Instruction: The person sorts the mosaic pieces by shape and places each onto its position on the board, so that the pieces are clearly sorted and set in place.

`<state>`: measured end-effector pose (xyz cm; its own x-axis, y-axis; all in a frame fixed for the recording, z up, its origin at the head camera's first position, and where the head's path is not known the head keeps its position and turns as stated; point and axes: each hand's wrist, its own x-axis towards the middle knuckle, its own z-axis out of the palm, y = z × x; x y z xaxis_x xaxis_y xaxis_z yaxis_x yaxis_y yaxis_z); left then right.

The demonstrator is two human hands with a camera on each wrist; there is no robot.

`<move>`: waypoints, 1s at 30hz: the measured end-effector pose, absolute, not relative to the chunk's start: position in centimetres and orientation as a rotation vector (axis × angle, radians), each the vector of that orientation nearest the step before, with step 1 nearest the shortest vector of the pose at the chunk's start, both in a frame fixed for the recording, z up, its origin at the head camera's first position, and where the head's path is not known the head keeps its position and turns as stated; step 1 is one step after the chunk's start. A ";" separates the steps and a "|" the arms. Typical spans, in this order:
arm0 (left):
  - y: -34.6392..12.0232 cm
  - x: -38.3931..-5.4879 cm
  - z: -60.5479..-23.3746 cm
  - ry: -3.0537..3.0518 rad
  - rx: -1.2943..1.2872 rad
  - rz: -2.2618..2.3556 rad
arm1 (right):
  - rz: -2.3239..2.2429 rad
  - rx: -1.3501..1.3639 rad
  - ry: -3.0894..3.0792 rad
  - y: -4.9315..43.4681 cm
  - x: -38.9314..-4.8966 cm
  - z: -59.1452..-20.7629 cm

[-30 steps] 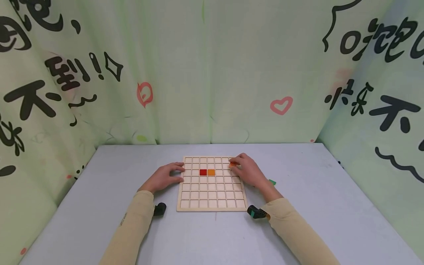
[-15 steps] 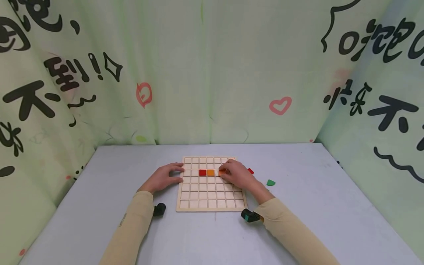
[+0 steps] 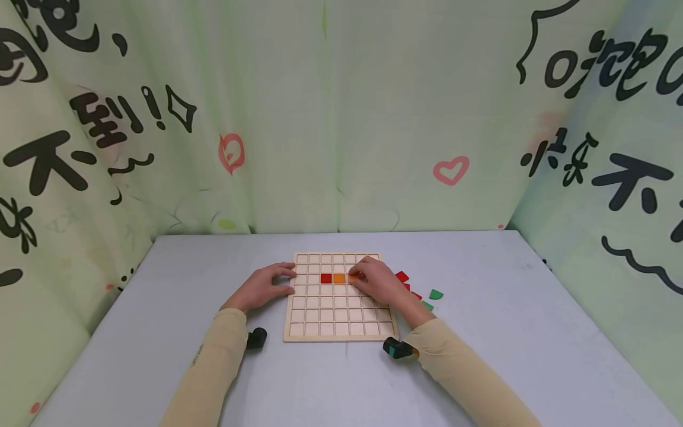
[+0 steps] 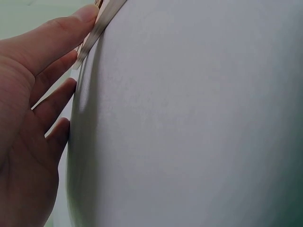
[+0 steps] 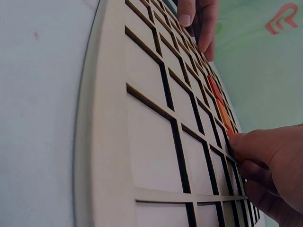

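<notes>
In the head view, the grid board (image 3: 341,338) lies on the counter (image 3: 299,385). The left hand (image 3: 258,286) is at its nine o'clock edge, thumb and fingers apart and touching the rim; the left wrist view cuts off nearly all the board at twelve o'clock. The right hand (image 3: 380,283), towards two o'clock from the board's centre, pinches an orange piece (image 5: 231,133) mostly covered by its fingers, shape unclear. Towards twelve o'clock sit a red tile (image 3: 326,278) and an orange tile (image 3: 338,278), side by side. Beyond the three o'clock rim, loose red pieces (image 3: 402,276) and green pieces (image 3: 436,294) are partly hidden behind the forearm, their number uncertain.
</notes>
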<state>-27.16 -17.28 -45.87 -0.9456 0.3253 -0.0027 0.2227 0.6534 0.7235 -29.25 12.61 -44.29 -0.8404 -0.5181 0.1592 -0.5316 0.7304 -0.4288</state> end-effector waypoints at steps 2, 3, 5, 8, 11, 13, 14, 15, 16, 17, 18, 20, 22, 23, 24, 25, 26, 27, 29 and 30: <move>-17.3 -27.2 -46.0 2.733 0.449 1.170 | 0.725 0.865 -2.906 12.5 -29.3 -44.3; -17.3 -27.2 -46.0 2.732 0.445 1.170 | 0.722 0.858 -2.914 12.5 -29.3 -44.3; -17.2 -27.3 -46.0 2.730 0.437 1.169 | 0.716 0.836 -2.925 12.4 -29.3 -44.3; -17.3 -27.4 -46.0 2.730 0.437 1.160 | 0.712 0.806 -2.929 12.5 -29.3 -44.2; -17.3 -27.4 -46.1 2.731 0.450 1.161 | 0.704 0.801 -2.925 12.5 -29.4 -44.2; -17.4 -27.4 -46.1 2.730 0.465 1.169 | 0.702 0.811 -2.923 12.6 -29.5 -44.2; -17.4 -27.4 -46.1 2.727 0.471 1.175 | 0.705 0.817 -2.923 12.6 -29.5 -44.2; -17.4 -27.4 -46.2 2.726 0.474 1.179 | 0.707 0.822 -2.924 12.6 -29.5 -44.2; -17.4 -27.4 -46.1 2.725 0.479 1.181 | 0.712 0.824 -2.927 12.6 -29.5 -44.2; -17.4 -27.4 -46.1 2.724 0.483 1.186 | 0.718 0.827 -2.927 12.6 -29.5 -44.2; -17.4 -27.4 -46.1 2.724 0.487 1.187 | 0.718 0.830 -2.927 12.6 -29.5 -44.2; -17.4 -27.3 -46.1 2.725 0.490 1.184 | 0.724 0.835 -2.928 12.5 -29.5 -44.3; -17.4 -27.3 -46.0 2.727 0.488 1.180 | 0.731 0.833 -2.931 12.5 -29.5 -44.3; -17.3 -27.3 -46.0 2.728 0.485 1.177 | 0.731 0.832 -2.933 12.4 -29.6 -44.3; -17.3 -27.3 -46.0 2.731 0.486 1.169 | 0.725 0.830 -2.933 12.4 -29.6 -44.3; -17.3 -27.3 -46.0 2.733 0.485 1.167 | 0.725 0.827 -2.936 12.4 -29.6 -44.3; -17.3 -27.3 -46.0 2.735 0.483 1.163 | 0.722 0.823 -2.940 12.4 -29.6 -44.3; -17.4 -27.3 -46.0 2.736 0.481 1.162 | 0.721 0.820 -2.941 12.4 -29.6 -44.4; -17.4 -27.3 -46.0 2.733 0.477 1.164 | 0.718 0.814 -2.946 12.4 -29.7 -44.4; -17.4 -27.3 -46.0 2.731 0.476 1.167 | 0.721 0.809 -2.948 12.3 -29.7 -44.4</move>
